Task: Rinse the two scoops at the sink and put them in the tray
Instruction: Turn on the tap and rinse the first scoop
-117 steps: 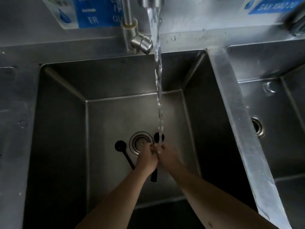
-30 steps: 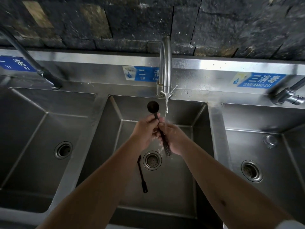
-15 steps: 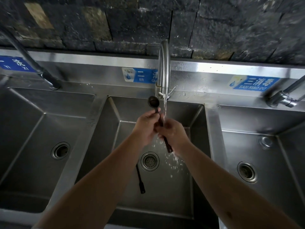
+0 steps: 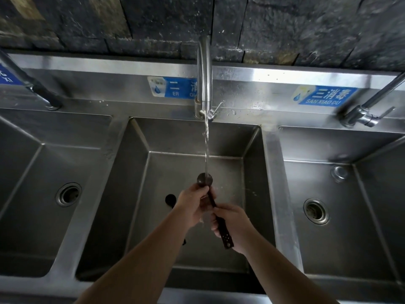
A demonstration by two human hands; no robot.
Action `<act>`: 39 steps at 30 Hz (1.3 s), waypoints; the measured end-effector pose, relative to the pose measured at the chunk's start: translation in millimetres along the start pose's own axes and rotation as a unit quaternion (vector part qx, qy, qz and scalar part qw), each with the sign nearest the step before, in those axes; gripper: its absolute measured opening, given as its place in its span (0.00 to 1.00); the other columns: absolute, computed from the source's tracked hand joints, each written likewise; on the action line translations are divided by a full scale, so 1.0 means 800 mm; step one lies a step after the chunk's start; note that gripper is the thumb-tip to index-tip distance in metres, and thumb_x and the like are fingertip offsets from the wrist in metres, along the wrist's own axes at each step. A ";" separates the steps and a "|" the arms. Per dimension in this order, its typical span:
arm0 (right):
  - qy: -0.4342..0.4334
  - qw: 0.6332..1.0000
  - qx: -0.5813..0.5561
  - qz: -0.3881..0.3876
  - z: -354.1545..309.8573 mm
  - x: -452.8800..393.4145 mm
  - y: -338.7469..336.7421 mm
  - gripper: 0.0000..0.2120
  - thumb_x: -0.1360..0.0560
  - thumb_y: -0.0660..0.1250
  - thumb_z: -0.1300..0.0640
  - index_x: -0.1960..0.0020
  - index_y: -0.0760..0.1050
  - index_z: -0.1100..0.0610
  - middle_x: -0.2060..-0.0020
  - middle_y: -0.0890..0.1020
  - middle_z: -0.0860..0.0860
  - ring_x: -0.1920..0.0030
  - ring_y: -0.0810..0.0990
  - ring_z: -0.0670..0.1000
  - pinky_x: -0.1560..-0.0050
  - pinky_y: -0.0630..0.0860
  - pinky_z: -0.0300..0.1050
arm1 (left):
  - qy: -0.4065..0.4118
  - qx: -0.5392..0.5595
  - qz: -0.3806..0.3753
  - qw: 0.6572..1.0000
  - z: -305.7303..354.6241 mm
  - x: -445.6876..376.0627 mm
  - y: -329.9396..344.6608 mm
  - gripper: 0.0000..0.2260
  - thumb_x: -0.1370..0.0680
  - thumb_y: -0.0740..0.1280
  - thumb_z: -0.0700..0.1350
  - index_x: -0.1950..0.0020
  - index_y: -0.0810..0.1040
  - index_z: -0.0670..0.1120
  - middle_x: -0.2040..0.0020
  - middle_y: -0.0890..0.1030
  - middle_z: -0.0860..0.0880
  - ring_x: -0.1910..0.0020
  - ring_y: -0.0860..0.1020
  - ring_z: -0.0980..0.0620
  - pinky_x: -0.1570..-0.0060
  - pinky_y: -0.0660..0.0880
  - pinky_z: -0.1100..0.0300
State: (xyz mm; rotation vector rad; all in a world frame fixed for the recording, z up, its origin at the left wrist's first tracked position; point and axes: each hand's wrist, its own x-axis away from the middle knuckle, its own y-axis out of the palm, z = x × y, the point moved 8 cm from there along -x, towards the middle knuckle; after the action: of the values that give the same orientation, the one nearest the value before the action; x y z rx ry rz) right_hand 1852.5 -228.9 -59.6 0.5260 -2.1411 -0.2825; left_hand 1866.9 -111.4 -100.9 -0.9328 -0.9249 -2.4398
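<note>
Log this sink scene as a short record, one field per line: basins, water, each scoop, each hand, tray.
basins: three steel basins in a row; work is in the middle basin
water: running from the middle faucet onto the held scoop's bowl
held scoop: dark, bowl up under the stream, handle angled down toward the person
second scoop: lying on the middle basin's floor, mostly hidden behind the left arm
left hand: grips the held scoop just below its bowl
right hand: grips the handle lower down
tray: not in view
</note>
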 end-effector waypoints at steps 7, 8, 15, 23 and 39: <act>0.016 1.000 0.001 -0.002 0.002 -0.010 0.000 0.10 0.21 0.59 0.63 0.45 0.77 0.65 0.69 0.78 0.55 0.72 0.75 0.50 0.73 0.70 0.42 | -0.005 -0.057 -0.006 0.998 -0.003 0.018 0.004 0.07 0.19 0.62 0.39 0.50 0.79 0.40 0.61 0.83 0.44 0.70 0.79 0.51 0.72 0.75 0.60; 0.010 1.000 -0.008 -0.007 -0.006 -0.014 0.003 0.11 0.21 0.59 0.64 0.44 0.77 0.65 0.69 0.78 0.55 0.72 0.75 0.50 0.73 0.70 0.42 | -0.003 -0.077 -0.016 0.997 0.003 0.021 0.010 0.07 0.19 0.61 0.40 0.49 0.78 0.39 0.62 0.82 0.44 0.72 0.77 0.52 0.74 0.73 0.61; -0.062 0.995 -0.005 -0.082 -0.086 -0.044 0.050 0.11 0.20 0.58 0.65 0.45 0.79 0.63 0.66 0.80 0.56 0.71 0.76 0.50 0.75 0.71 0.39 | 0.062 -0.139 -0.026 0.988 0.089 0.027 0.038 0.11 0.19 0.61 0.39 0.41 0.76 0.34 0.65 0.77 0.44 0.71 0.74 0.51 0.74 0.72 0.60; -0.141 0.983 0.023 -0.119 -0.183 -0.057 0.100 0.10 0.18 0.58 0.62 0.51 0.78 0.60 0.67 0.80 0.53 0.70 0.76 0.49 0.72 0.73 0.39 | 0.156 -0.141 -0.049 0.976 0.200 0.020 0.069 0.10 0.20 0.63 0.39 0.43 0.81 0.45 0.63 0.80 0.45 0.70 0.74 0.53 0.71 0.74 0.56; -0.051 0.996 -0.073 -0.018 -0.048 -0.024 0.062 0.12 0.20 0.58 0.64 0.45 0.78 0.68 0.64 0.80 0.60 0.68 0.77 0.52 0.68 0.73 0.44 | 0.055 -0.270 -0.029 0.961 0.101 0.043 0.017 0.06 0.21 0.64 0.38 0.48 0.81 0.42 0.60 0.83 0.44 0.67 0.82 0.51 0.67 0.77 0.60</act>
State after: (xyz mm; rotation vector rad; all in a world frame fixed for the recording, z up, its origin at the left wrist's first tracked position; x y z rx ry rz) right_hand 1880.5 -176.0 -32.2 0.4742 -2.1910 -0.4901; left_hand 1885.8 -68.7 -25.4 -0.9292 -0.2430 -2.8203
